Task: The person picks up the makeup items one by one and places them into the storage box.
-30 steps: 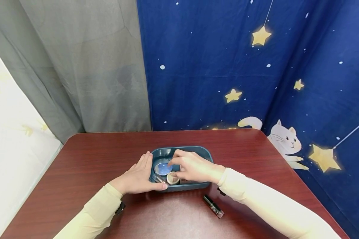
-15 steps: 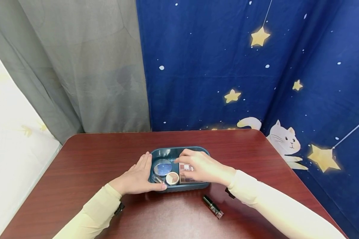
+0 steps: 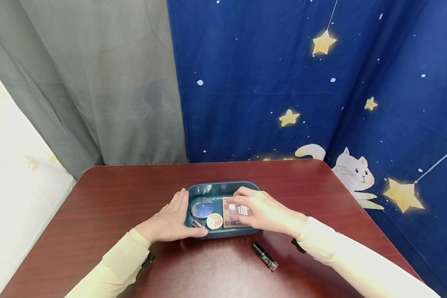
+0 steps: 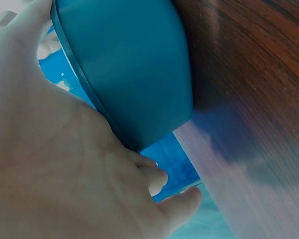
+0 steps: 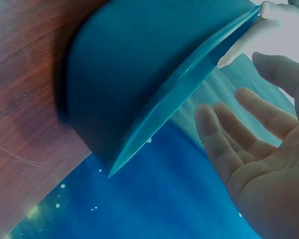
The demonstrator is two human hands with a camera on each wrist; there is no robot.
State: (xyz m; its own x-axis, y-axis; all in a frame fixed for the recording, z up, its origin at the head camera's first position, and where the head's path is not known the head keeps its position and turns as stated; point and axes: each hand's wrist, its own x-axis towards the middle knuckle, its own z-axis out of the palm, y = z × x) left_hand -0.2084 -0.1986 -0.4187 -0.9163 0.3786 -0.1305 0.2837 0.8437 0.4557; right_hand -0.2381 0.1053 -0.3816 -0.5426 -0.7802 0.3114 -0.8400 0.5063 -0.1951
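Note:
My left hand (image 3: 169, 223) rests on the left end of a dark teal tray (image 3: 210, 189), fingers stretched along the rim and thumb along the front edge. In the left wrist view the palm lies against the rim of the tray (image 4: 124, 64). Over the tray's right part hovers my right hand (image 3: 264, 212), fingers loosely bent and holding nothing. Beneath it lies an eyeshadow palette (image 3: 229, 215), partly hidden. Left of the palette sit a round blue-topped compact (image 3: 202, 208), a round white pot with tan sections (image 3: 214, 222) and a small clear tube (image 3: 196, 223).
A black lip gloss tube with a clear end (image 3: 265, 256) lies on the brown table (image 3: 134, 186) in front of the tray. Behind the table's far edge hang a grey curtain (image 3: 134, 103) and a blue curtain with stars (image 3: 246, 91).
My right hand has drawn back to the right, from above the compact and pot to above the palette, uncovering more of the tray's contents. My left hand stays on the rim.

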